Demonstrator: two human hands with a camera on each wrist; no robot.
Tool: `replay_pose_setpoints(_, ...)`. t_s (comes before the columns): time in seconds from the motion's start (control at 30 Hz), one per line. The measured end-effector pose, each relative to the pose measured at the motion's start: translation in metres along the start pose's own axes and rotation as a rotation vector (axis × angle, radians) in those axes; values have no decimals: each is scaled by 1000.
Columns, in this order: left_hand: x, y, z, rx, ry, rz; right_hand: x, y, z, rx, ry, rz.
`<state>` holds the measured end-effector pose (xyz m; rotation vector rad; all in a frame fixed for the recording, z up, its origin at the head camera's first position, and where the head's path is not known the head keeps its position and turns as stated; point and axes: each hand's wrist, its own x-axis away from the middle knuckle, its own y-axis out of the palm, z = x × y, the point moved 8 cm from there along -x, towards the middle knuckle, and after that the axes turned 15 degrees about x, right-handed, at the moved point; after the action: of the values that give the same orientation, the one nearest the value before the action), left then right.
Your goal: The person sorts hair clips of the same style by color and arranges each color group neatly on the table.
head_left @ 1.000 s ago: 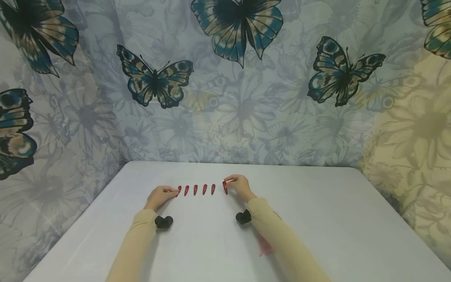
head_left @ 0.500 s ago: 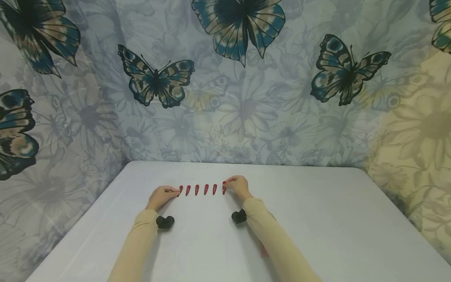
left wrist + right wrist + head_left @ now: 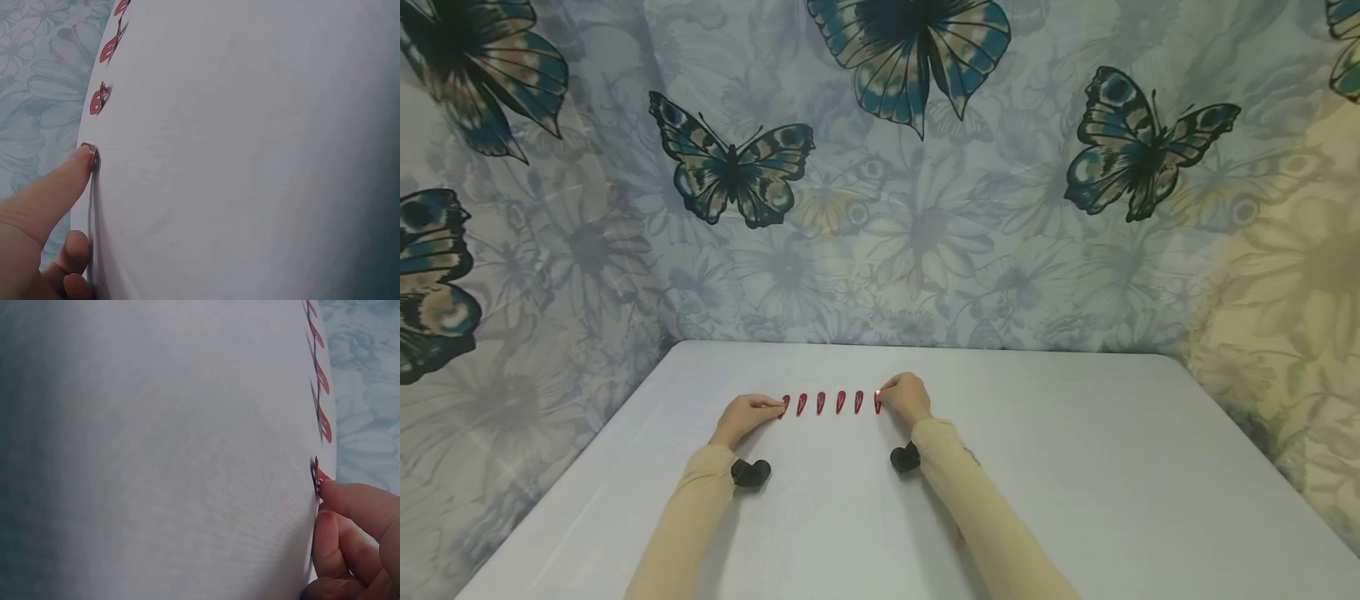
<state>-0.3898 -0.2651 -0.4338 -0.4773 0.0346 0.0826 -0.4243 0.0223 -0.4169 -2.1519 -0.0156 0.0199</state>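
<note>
Several red snap hair clips [image 3: 821, 403] lie in a row, spaced apart, on the white table. At the left end my left hand [image 3: 747, 418] has a fingertip on the outermost hair clip [image 3: 93, 161], covering part of it; its other fingertips are below, off the clip. At the right end my right hand [image 3: 907, 398] pinches the last hair clip [image 3: 877, 402] in line with the others. In the right wrist view the fingertips hide part of that clip [image 3: 317, 477]. Neighbouring hair clips [image 3: 324, 424] stay untouched.
The white table [image 3: 1120, 467] reaches back to a wall covering [image 3: 925, 275] with butterflies and flowers. A small pink item [image 3: 960, 540] shows beside the right sleeve, mostly hidden. Black heart-shaped pieces [image 3: 751, 473] are at both wrists.
My right hand has brought its hair clip leftward, closer to the row, and straightened it. The right forearm has shifted left, covering more of the pink item. The left hand stays at its clip.
</note>
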Motion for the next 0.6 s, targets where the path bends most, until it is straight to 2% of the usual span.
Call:
replay_pose_setpoints(0.23, -3, 2, -2, -6, 2, -3, 2, -3, 2, 4, 5, 0)
replay_pose_setpoints(0.43, -3, 2, 1, 115, -18, -41, -1, -7, 2, 2, 8, 21)
replay_pose_setpoints(0.5, -2, 2, 2, 169, -36, -73, -1, -7, 3, -17, 7, 15)
replay_pose_setpoints(0.6, 1, 0, 5, 191, -57, -108, 3, -9, 5, -55, 18, -11)
